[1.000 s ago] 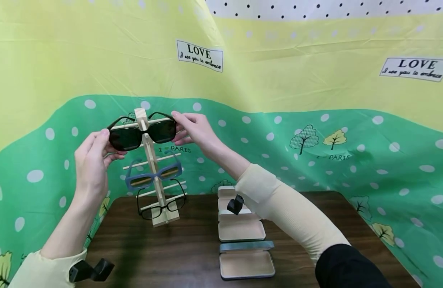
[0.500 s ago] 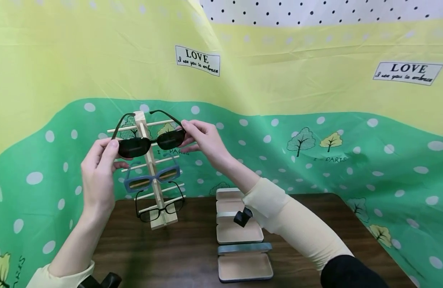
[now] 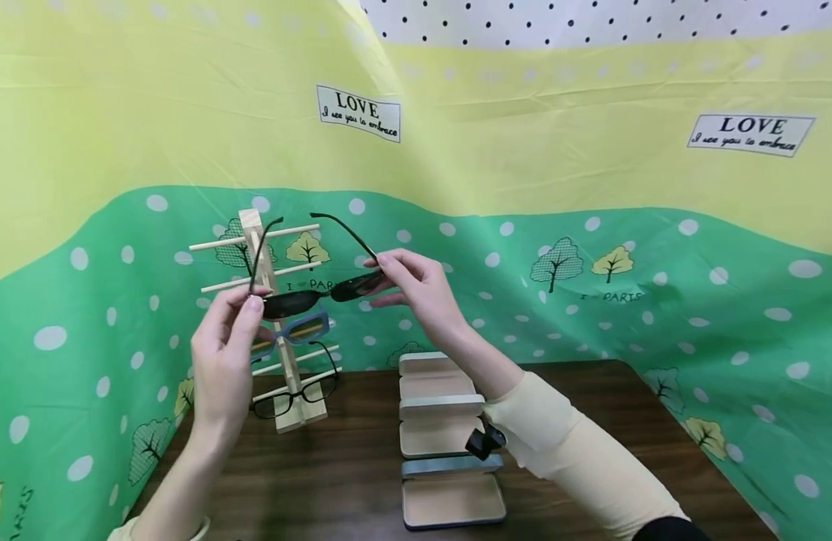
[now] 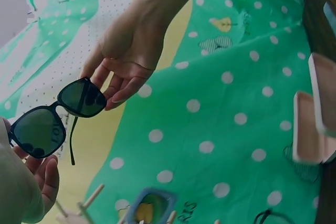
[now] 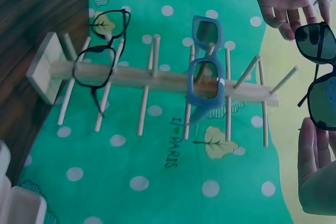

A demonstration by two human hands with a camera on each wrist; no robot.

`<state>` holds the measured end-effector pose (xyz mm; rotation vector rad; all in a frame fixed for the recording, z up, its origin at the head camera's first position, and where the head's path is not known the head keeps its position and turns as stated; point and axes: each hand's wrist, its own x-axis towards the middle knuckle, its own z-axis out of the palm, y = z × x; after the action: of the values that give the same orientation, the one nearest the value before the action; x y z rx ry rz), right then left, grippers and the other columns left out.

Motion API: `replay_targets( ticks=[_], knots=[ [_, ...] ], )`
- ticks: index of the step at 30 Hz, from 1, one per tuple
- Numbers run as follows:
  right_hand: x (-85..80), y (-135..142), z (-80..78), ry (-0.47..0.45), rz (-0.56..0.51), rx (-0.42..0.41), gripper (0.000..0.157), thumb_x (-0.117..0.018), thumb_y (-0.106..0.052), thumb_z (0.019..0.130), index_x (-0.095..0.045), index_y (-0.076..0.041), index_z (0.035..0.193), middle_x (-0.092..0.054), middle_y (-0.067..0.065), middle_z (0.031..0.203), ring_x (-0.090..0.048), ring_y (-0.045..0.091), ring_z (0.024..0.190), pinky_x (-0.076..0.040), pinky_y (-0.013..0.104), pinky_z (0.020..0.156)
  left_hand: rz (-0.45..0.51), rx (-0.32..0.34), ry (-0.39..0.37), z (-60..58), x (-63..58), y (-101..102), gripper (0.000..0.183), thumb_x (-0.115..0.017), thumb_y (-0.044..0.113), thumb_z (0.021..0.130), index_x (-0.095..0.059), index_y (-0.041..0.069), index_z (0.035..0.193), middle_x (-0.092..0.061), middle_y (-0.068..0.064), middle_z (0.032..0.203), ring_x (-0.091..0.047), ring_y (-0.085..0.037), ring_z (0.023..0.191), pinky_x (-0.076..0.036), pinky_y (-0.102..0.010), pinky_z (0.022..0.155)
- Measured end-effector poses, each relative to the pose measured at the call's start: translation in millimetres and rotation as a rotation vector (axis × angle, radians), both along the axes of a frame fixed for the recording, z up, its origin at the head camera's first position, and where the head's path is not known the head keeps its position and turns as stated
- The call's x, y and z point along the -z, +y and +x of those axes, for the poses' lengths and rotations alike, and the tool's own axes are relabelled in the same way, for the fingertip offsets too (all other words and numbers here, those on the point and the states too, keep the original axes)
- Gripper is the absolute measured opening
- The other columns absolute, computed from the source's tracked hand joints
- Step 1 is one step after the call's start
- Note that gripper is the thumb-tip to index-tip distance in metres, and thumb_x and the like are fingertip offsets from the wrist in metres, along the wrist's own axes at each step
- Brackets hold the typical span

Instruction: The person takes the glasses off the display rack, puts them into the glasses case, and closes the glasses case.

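Note:
Black sunglasses (image 3: 290, 303) with dark lenses and both temples unfolded are held up between my two hands. My left hand (image 3: 226, 353) pinches one end of the frame by the hinge. At the opposite end, my right hand (image 3: 422, 297) pinches the other hinge between thumb and fingers. Behind them stands a wooden glasses rack (image 3: 288, 368) with rows of pegs. Blue-framed sunglasses (image 5: 206, 80) sit on its middle pegs, and black-rimmed eyeglasses (image 3: 273, 406) rest on the lowest ones. In the head view the held sunglasses overlap part of the blue pair.
Several open glasses cases stand in a column on the dark wooden table (image 3: 348, 481); the nearest case (image 3: 454, 500) has a blue lid, and a pale case (image 3: 437, 436) lies behind it. A patterned curtain (image 3: 591, 315) hangs around the table's back and sides.
Both hands have drawn the black sunglasses off the rack's top pegs, moving right and down in the head view. The other two pairs stay on the rack.

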<state>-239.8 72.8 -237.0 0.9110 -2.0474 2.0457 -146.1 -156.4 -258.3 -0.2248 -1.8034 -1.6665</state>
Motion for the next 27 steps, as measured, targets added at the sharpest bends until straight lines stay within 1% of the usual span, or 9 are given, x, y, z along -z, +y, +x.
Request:
replay_targets(
  ticks=[3, 6, 10, 14, 17, 20, 21, 24, 27],
  knots=[
    [8.8, 14, 5.0, 0.013, 0.007, 0.038, 0.035, -0.054, -0.028, 0.108, -0.069, 0.001, 0.121, -0.07, 0.014, 0.116, -0.073, 0.022, 0.093, -0.064, 0.043, 0.083, -0.014, 0.026, -0.05, -0.1, 8.4, 10, 0.029, -0.049, 0.027, 0.109, -0.067, 0.008, 0.123, -0.066, -0.002, 0.115, -0.065, -0.016, 0.083, -0.054, -0.023, 0.078],
    [18.5, 28, 10.1, 0.023, 0.01, 0.077, 0.035, -0.055, -0.027, 0.108, -0.069, 0.002, 0.121, -0.071, 0.01, 0.115, -0.073, 0.029, 0.097, -0.064, 0.043, 0.082, -0.004, 0.065, -0.094, -1.7, 18.3, 20, 0.03, -0.049, 0.028, 0.11, -0.065, 0.009, 0.126, -0.065, -0.002, 0.118, -0.065, -0.017, 0.086, -0.055, -0.023, 0.081],
    [32.2, 44, 16.7, 0.009, 0.024, 0.12, 0.032, -0.056, -0.029, 0.107, -0.071, -0.004, 0.119, -0.071, 0.009, 0.117, -0.073, 0.032, 0.1, -0.064, 0.042, 0.083, 0.044, 0.116, -0.148, -3.3, 31.6, 34, 0.029, -0.051, 0.028, 0.109, -0.061, 0.008, 0.129, -0.062, -0.007, 0.124, -0.065, -0.015, 0.088, -0.056, -0.023, 0.085],
    [46.2, 54, 21.5, -0.011, 0.029, 0.155, 0.031, -0.057, -0.031, 0.107, -0.072, -0.006, 0.117, -0.07, 0.013, 0.115, -0.074, 0.03, 0.099, -0.064, 0.041, 0.083, 0.077, 0.133, -0.201, -3.8, 43.5, 45, 0.03, -0.052, 0.029, 0.109, -0.057, 0.014, 0.134, -0.061, -0.006, 0.12, -0.064, -0.014, 0.09, -0.057, -0.025, 0.085],
    [56.4, 60, 24.6, -0.017, 0.019, 0.171, 0.033, -0.057, -0.029, 0.107, -0.071, -0.002, 0.119, -0.071, 0.014, 0.113, -0.073, 0.028, 0.099, -0.064, 0.041, 0.083, 0.089, 0.13, -0.218, -4.7, 52.0, 50, 0.032, -0.052, 0.029, 0.109, -0.055, 0.022, 0.14, -0.06, -0.004, 0.112, -0.064, -0.014, 0.091, -0.058, -0.025, 0.082],
    [67.1, 66, 28.9, -0.022, 0.02, 0.196, 0.032, -0.058, -0.027, 0.106, -0.07, 0.0, 0.12, -0.071, 0.013, 0.111, -0.073, 0.024, 0.097, -0.064, 0.039, 0.082, 0.104, 0.137, -0.215, -6.3, 60.5, 57, 0.035, -0.052, 0.027, 0.109, -0.054, 0.028, 0.143, -0.059, -0.004, 0.108, -0.064, -0.014, 0.092, -0.058, -0.027, 0.081],
    [70.7, 68, 30.7, -0.022, 0.022, 0.207, 0.032, -0.058, -0.027, 0.106, -0.07, 0.0, 0.12, -0.072, 0.013, 0.111, -0.072, 0.022, 0.097, -0.064, 0.039, 0.082, 0.108, 0.141, -0.215, -6.6, 63.4, 60, 0.036, -0.052, 0.026, 0.109, -0.054, 0.028, 0.145, -0.059, -0.004, 0.108, -0.063, -0.014, 0.094, -0.058, -0.026, 0.081],
    [81.6, 76, 37.0, -0.022, 0.033, 0.241, 0.03, -0.058, -0.025, 0.107, -0.071, -0.002, 0.119, -0.071, 0.018, 0.109, -0.074, 0.021, 0.094, -0.064, 0.037, 0.082, 0.13, 0.161, -0.223, -6.7, 73.2, 69, 0.038, -0.052, 0.024, 0.109, -0.053, 0.03, 0.146, -0.06, -0.004, 0.107, -0.063, -0.013, 0.096, -0.058, -0.026, 0.081],
    [91.6, 84, 44.8, -0.018, 0.053, 0.263, 0.029, -0.057, -0.025, 0.107, -0.07, -0.002, 0.12, -0.07, 0.022, 0.108, -0.075, 0.022, 0.093, -0.064, 0.036, 0.082, 0.14, 0.17, -0.249, -5.2, 83.4, 76, 0.04, -0.052, 0.024, 0.109, -0.052, 0.029, 0.148, -0.062, -0.003, 0.108, -0.063, -0.013, 0.098, -0.058, -0.025, 0.08]
  ],
)
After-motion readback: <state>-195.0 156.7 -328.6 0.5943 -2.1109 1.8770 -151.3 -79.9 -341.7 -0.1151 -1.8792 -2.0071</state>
